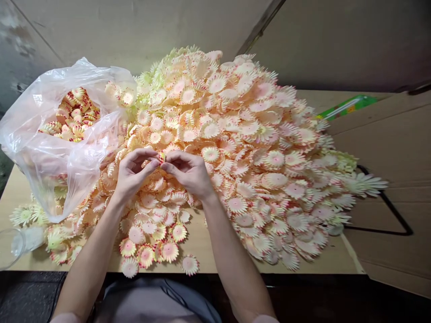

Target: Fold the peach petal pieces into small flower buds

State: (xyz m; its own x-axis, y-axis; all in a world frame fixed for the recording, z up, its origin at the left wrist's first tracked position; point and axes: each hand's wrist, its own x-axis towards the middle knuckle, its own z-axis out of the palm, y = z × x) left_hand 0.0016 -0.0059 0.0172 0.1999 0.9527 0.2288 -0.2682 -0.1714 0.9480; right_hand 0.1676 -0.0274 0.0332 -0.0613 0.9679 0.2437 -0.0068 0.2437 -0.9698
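Note:
My left hand [136, 170] and my right hand [188, 172] meet fingertip to fingertip over the heap. Between their pinched thumbs and fingers is a small yellow-and-red artificial flower petal piece [162, 157], mostly covered by the fingertips. Below and behind them spreads a large heap of artificial flower petal pieces [232, 130], pale cream and pink with toothed edges. A few with redder rims, such as one petal piece [169, 251], lie loose between my forearms near the front edge.
A clear plastic bag [81, 172] at the left holds more red-tipped pieces. A clear cup [13, 246] lies at the front left. Cardboard [390, 179], a black metal bar [393, 211] and a green packet [350, 106] are on the right of the wooden table [323, 258].

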